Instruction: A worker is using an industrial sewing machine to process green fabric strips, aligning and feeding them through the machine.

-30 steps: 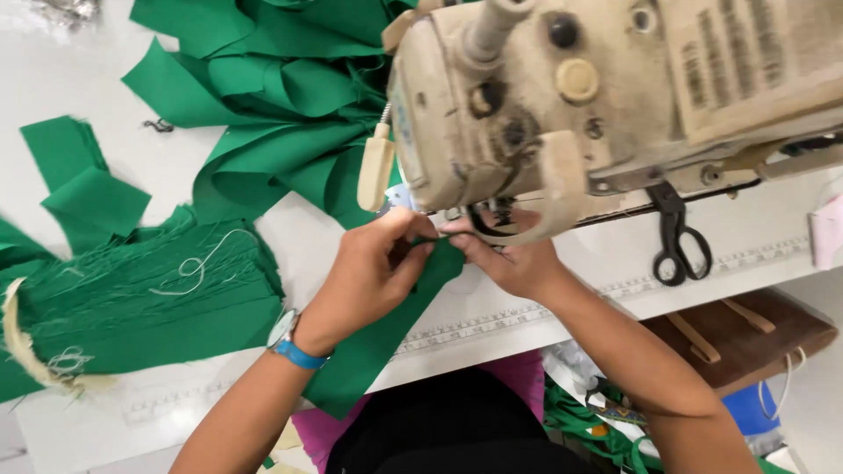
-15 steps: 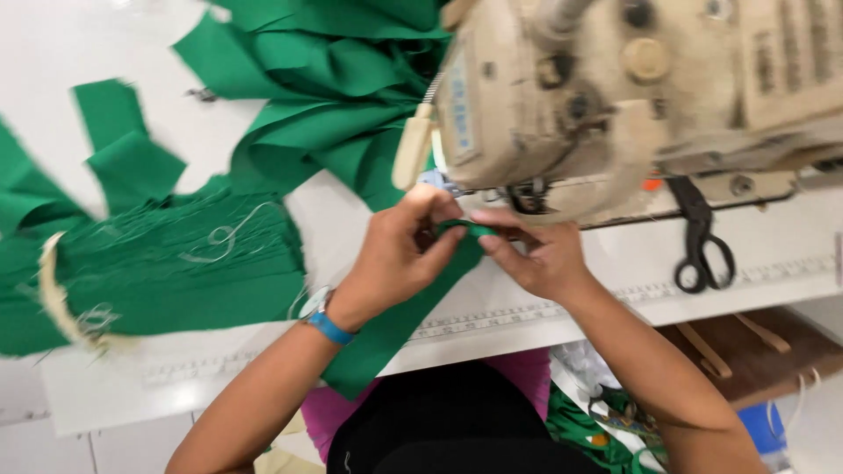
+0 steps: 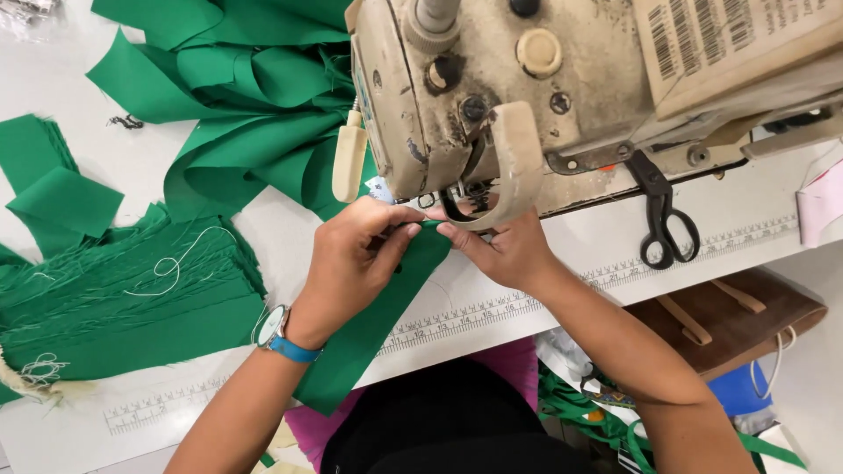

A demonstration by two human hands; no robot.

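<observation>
A long green fabric strip (image 3: 369, 329) runs from under the head of a worn cream sewing machine (image 3: 562, 88) down over the table's front edge. My left hand (image 3: 356, 259), with a blue-strapped watch on the wrist, pinches the strip's folded edge just in front of the needle area. My right hand (image 3: 500, 250) meets it from the right, fingertips on the same fold below the machine's curved guard (image 3: 514, 162). The needle itself is hidden behind the guard and my fingers.
A heap of sewn green strips (image 3: 255, 96) lies behind the machine. A stack of green pieces with loose white thread (image 3: 114, 298) sits at the left. Black scissors (image 3: 663, 219) lie right of the machine. A ruler strip (image 3: 474, 312) edges the white table. A brown bag (image 3: 729, 320) is below.
The view has shifted and come closer to the machine head. Both hands stay pinched on the green strip at the needle area, with only small finger adjustments.
</observation>
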